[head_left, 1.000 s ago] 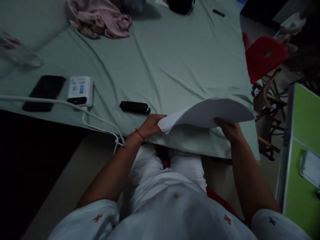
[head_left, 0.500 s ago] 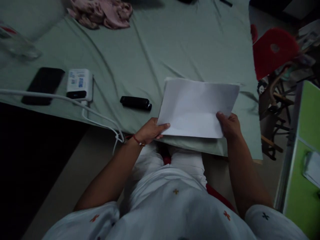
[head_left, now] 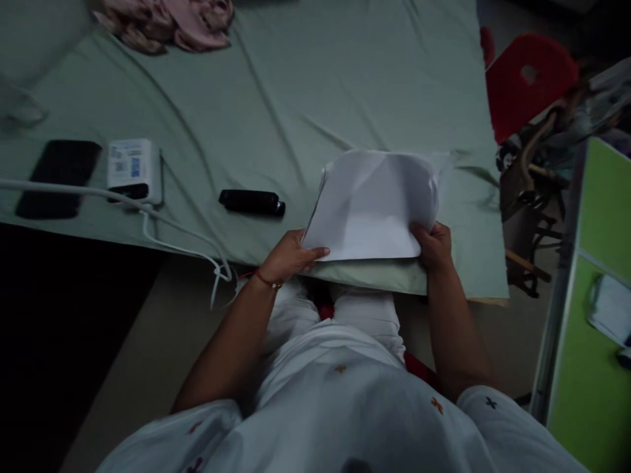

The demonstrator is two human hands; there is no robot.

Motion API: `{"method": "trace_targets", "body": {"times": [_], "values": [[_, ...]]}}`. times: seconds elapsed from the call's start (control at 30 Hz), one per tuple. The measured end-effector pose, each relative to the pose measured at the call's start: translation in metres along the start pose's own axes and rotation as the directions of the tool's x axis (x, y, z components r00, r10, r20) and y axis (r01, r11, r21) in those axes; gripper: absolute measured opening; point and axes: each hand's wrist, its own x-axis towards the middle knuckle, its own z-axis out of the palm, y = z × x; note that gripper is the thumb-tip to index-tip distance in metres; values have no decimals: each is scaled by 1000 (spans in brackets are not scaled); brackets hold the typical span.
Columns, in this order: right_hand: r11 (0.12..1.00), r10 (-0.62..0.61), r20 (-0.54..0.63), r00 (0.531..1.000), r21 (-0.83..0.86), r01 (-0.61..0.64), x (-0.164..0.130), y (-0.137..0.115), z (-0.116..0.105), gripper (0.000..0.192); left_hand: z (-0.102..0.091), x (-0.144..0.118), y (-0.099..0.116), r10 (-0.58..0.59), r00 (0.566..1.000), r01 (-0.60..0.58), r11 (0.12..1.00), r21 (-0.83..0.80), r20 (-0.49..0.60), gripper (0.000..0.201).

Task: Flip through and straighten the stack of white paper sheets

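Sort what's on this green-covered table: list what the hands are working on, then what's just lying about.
In hand:
- stack of white paper, gripped by left hand and right hand

Lying about:
- black stapler-like thing
- white power bank with white cable
- black phone
- pink cloth
- red chair

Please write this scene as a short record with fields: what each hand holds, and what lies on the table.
left hand: grips the near left corner of the white paper stack
right hand: grips the near right corner of the same stack
paper stack: sheets bowed upward, held over the near table edge
table cover: pale green cloth, wrinkled
beside the stack: black stapler-like object, to the left
farther left: white power bank with white cable, black phone
far edge: pink cloth
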Motion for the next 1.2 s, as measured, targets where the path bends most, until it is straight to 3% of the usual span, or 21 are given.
{"method": "trace_targets", "body": {"times": [0.23, 0.43, 0.73, 0.97, 1.2], "values": [[997, -13, -20, 1000, 74, 14, 1, -4, 0, 43, 6, -3, -13, 117, 984, -133, 984, -117, -138, 41], [997, -17, -12, 1000, 72, 18, -1, -6, 1, 40, 8, -6, -16, 98, 969, -126, 986, -112, -228, 53], [996, -43, 8, 999, 75, 43, 1, -2, -1, 51, 4, 0, -29, 219, 958, -225, 974, -9, -185, 52], [998, -15, 13, 1000, 64, 14, 1, -2, 0, 56, 1, -1, -31, 197, 967, -202, 979, -15, -164, 44], [999, 8, 6, 1000, 40, -8, 0, 0, -4, 53, 7, -7, -20, 135, 974, -153, 984, -92, -181, 53]]}}
